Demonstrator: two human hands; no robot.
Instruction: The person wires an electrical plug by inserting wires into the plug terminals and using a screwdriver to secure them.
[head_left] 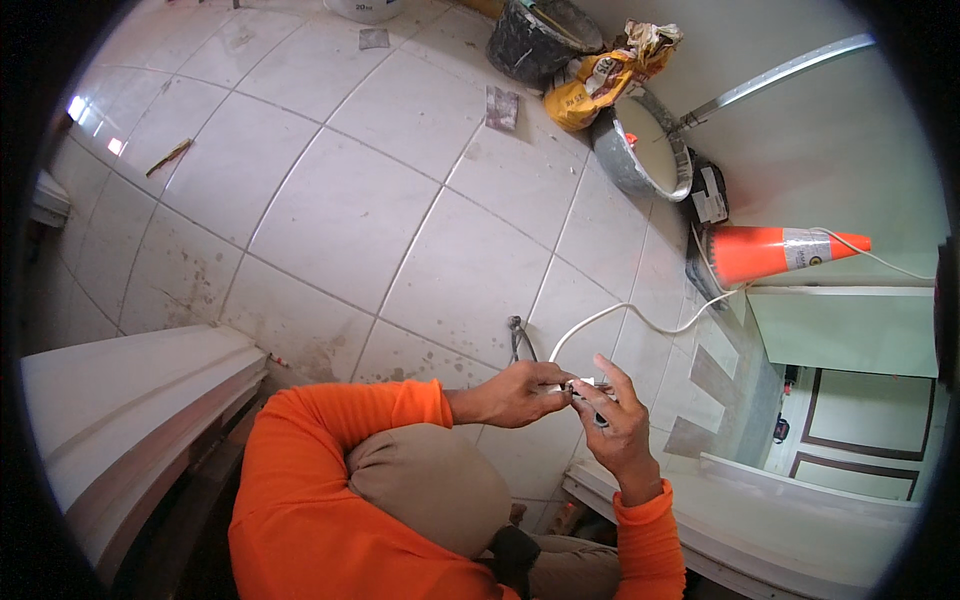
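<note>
My left hand is closed, thumb and fingers pinching the end of a white cable beside a small white fitting with a metal part. From the other side, my right hand grips that fitting with its thumb and bent fingers, one finger raised. Something small and dark shows under the right fingers, too hidden to name. Just beyond my left hand lies a pair of pliers on the floor tiles. Outward from my hands, the cable curves right toward an orange traffic cone.
Against the right wall stand a black bucket, a yellow bag and a grey tub with pale contents. A metal straightedge leans from the tub. White moulded trim lies at left. A wood scrap rests on the floor.
</note>
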